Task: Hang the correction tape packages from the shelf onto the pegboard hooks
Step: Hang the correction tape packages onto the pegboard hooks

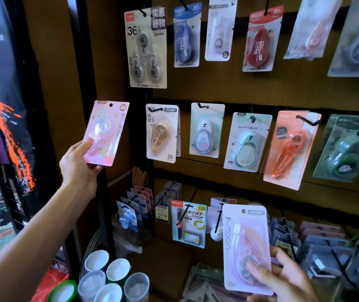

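Note:
My left hand (77, 165) grips the lower edge of a pink correction tape package (106, 131), holding it upright to the left of the pegboard (228, 88), clear of any hook. My right hand (283, 277) holds a pale lilac "Moon" correction tape package (247, 243) by its bottom, low in front of the shelf. Its hang hole sits at the top, free of any hook. Several correction tape packages hang on black hooks, among them a yellow one (162, 132) and an orange one (289, 149).
A black upright post (91, 62) borders the pegboard on the left. Several open cups (108, 277) stand at the bottom left. Pen packs (188, 223) and stacked packages (318, 243) hang and lie on the lower rows at right.

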